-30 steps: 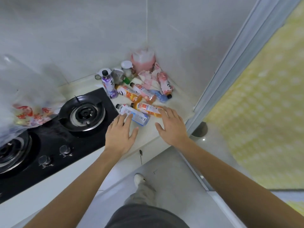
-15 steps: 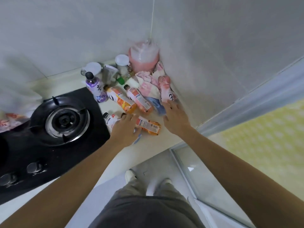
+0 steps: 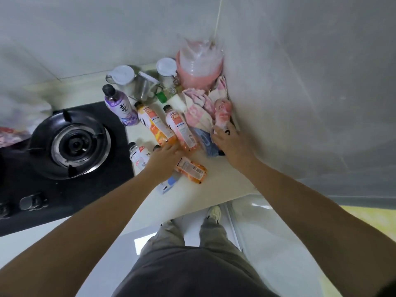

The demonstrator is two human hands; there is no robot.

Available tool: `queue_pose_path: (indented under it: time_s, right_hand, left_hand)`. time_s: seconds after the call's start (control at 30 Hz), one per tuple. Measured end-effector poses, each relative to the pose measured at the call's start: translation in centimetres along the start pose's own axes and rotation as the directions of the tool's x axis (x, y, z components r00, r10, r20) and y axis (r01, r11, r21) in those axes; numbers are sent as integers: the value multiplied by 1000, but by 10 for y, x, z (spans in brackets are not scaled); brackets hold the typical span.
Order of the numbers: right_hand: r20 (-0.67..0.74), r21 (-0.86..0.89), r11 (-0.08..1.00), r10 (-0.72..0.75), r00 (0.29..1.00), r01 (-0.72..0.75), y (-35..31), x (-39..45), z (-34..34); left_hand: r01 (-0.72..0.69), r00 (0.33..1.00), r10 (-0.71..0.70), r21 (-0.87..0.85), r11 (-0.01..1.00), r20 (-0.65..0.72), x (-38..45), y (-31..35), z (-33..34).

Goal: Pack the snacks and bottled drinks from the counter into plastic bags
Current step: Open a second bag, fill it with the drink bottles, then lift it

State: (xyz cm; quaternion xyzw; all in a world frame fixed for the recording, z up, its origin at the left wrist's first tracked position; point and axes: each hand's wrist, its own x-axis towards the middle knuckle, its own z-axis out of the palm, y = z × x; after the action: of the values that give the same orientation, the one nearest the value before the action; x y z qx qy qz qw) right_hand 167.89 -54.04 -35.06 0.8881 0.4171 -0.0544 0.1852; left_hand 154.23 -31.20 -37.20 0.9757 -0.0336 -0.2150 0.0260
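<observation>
Several drink bottles lie on the white counter (image 3: 214,185) in the corner. My left hand (image 3: 165,157) reaches over a white-and-blue bottle (image 3: 138,156) and a near orange bottle (image 3: 190,169), and its straight fingers touch the base of a second orange bottle (image 3: 154,125). A peach bottle (image 3: 180,129) lies beside that one. My right hand (image 3: 232,142) lies over a blue bottle (image 3: 204,142), with thumb and fingers round the lower end of a pink bottle (image 3: 222,112) against the wall. A purple bottle (image 3: 120,108) stands by the stove. A stack of pink plastic bags (image 3: 199,67) sits in the corner.
A black gas stove (image 3: 68,144) with knobs fills the left. Lidded jars (image 3: 122,75), a metal cup (image 3: 143,86) and a pink cloth (image 3: 199,110) crowd the back corner. Walls close the far and right sides. A filled bag (image 3: 10,136) shows at the far left.
Both hands moved away from me, from the counter's front toward the corner. The left passed over the near bottles to the orange one. The right reached the pink bottle by the wall.
</observation>
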Motion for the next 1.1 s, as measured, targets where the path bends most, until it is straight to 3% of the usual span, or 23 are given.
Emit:
queue_pose_path:
  time_s: [0.37,0.63,0.83,1.0,1.1]
  right_hand:
    - [68,-192,971,-133,989,143,16,33,25]
    - [-54,-217,948,-248,967,231,28,46,23]
    - [-244,159,978,-96,965,137,16,24,-3]
    - [-400,513,851,119,909,114,5,0,-26]
    - [-354,663,747,247,902,55,-3,-12,-30]
  left_hand:
    - [29,1000,-29,11,1000,8,10,1,0]
    - [6,999,-4,40,999,-46,-4,-1,-16]
    - [97,995,-97,15,995,-15,-22,4,-60]
    - [139,989,-137,21,990,-63,-34,18,-94]
    - [164,985,-163,1,987,-50,-42,22,-97]
